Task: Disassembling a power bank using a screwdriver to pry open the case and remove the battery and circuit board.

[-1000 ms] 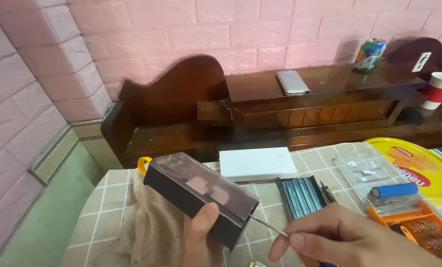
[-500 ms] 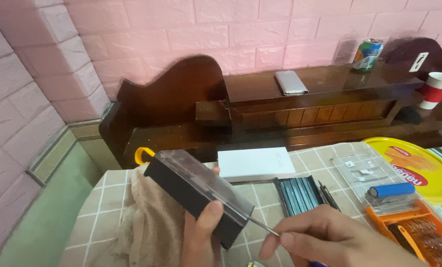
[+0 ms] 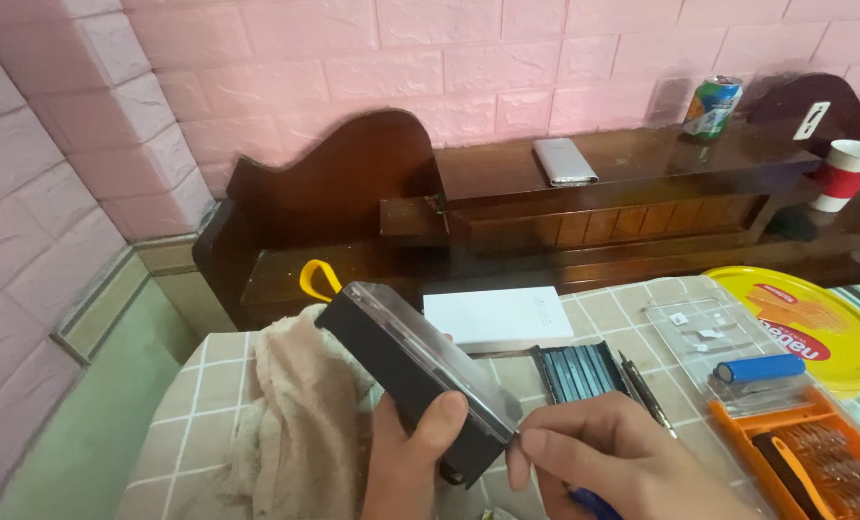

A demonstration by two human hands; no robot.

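- A black box-shaped device [image 3: 416, 371] is gripped in the left hand [image 3: 411, 462], thumb pressed on its dark side and the clear-edged face turned upward, apparently so that its near end is presented to the other hand.
- The right hand [image 3: 608, 462] is closed around a thin tool with a blue handle [image 3: 589, 501]; the fingertips [image 3: 531, 448] are pinched right against the device's lower corner, probably to steady the tip there. The tip itself cannot be made out.
- Under and to the left of the left hand, a beige cloth [image 3: 290, 414] is spread over the checked tablecloth [image 3: 632, 308], seemingly as padding.
- Just beyond the right hand, a rack of dark bits [image 3: 579, 371] is laid, with a white flat box [image 3: 497, 316] behind it.
- Farther to the right of the right hand, an orange tool case [image 3: 815, 457], a blue cylinder [image 3: 759, 368] on a clear lid [image 3: 709, 332] and a yellow round tray [image 3: 810, 323] are kept within reach.
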